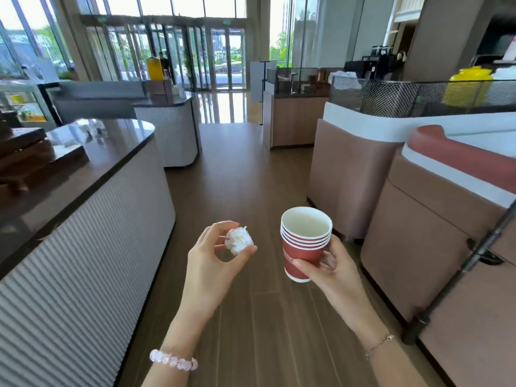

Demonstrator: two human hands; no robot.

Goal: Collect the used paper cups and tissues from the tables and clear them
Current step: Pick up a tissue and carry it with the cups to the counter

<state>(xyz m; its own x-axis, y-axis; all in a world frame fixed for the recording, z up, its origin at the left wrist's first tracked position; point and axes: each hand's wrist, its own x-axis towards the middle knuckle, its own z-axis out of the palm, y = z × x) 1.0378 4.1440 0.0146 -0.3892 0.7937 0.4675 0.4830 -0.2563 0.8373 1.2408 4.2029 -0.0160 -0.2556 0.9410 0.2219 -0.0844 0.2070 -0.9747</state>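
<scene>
The left grip (pixel 214 261) pinches a tissue ball (pixel 239 241), just left of the upright cups (pixel 300 254) that the right grip (pixel 332 270) holds, open top up.

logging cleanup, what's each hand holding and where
Left hand pinches a crumpled tissue between thumb and fingertips. Right hand grips the stacked red paper cups around the lower side.

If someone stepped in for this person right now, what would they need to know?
Left hand pinches a balled tissue.
Right hand holds a stack of nested red cups, upright; the top one looks empty.
Both are carried above the floor of an aisle between counters.
Done: these are collected.
Left: throw them away; no bin is in view.
</scene>
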